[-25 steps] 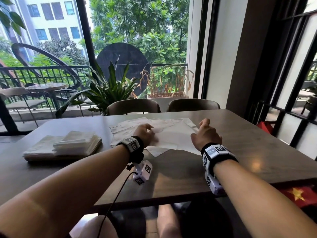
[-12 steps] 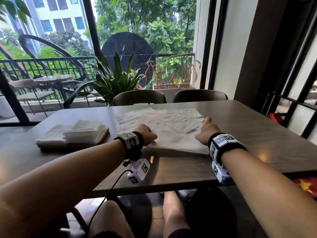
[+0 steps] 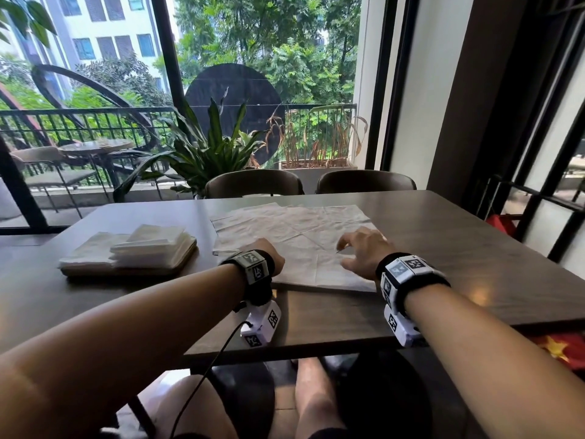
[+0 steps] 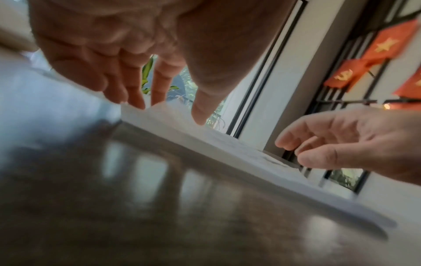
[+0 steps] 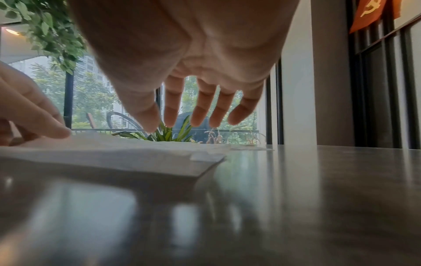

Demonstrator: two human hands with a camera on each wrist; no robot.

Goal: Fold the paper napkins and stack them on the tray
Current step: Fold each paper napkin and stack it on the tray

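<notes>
A pile of unfolded white paper napkins [image 3: 294, 229] lies spread in the middle of the table. At the left, a flat tray [image 3: 126, 273] carries stacks of folded napkins [image 3: 152, 245]. My left hand [image 3: 272, 259] is at the top napkin's near left corner; in the left wrist view its straight fingers [image 4: 139, 100] touch the napkin [image 4: 227, 149]. My right hand [image 3: 351, 251] hovers over the near right part of the napkin. In the right wrist view its spread fingers [image 5: 200, 111] hang just above the napkin [image 5: 127, 156] and hold nothing.
The dark wooden table [image 3: 443, 242] has bare surface to the right of and in front of the napkins. Two chairs [image 3: 253, 185] [image 3: 364, 182] stand at its far side, with a potted plant [image 3: 205, 153] and a window behind. A black railing [image 3: 522, 198] is at the right.
My right hand has moved left from the napkin's right edge to above its near right part, fingers now spread. My left hand stays at the near left corner.
</notes>
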